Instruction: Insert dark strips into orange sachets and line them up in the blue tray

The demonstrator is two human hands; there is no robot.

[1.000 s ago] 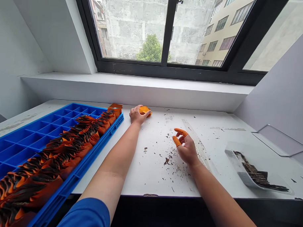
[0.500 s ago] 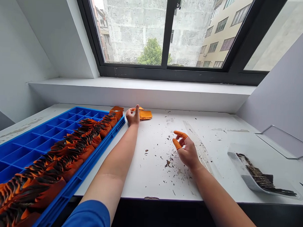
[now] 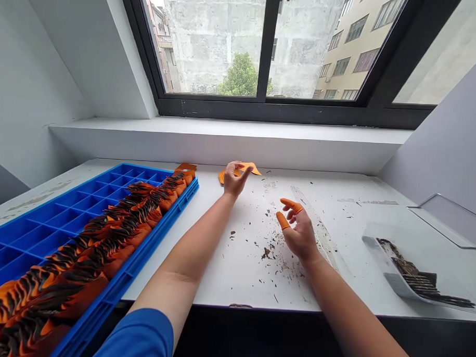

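My left hand (image 3: 235,181) reaches to the back of the table, closed on a thin orange sheet (image 3: 252,167) that sticks out to the right past the fingers. Behind that hand, a small stack of orange sheets (image 3: 221,176) is partly hidden. My right hand (image 3: 298,232) hovers over the middle of the table, fingers apart and holding nothing. Orange finger covers sit on its thumb and at least one finger. To the left lies a blue compartment tray (image 3: 74,219), its right-hand rows packed with folded orange and dark pieces (image 3: 114,242).
On the right stands a clear plastic box (image 3: 390,280) with dark, flat strips (image 3: 417,281) inside. A bent metal wire frame (image 3: 436,196) is behind it. Dark crumbs (image 3: 266,252) are scattered on the white table (image 3: 207,281). More orange pieces (image 3: 186,167) lie at the tray's far corner.
My left hand has moved right from the stack's left side, carrying an orange sheet. My right hand stays open in nearly the same place. The view has shifted slightly.
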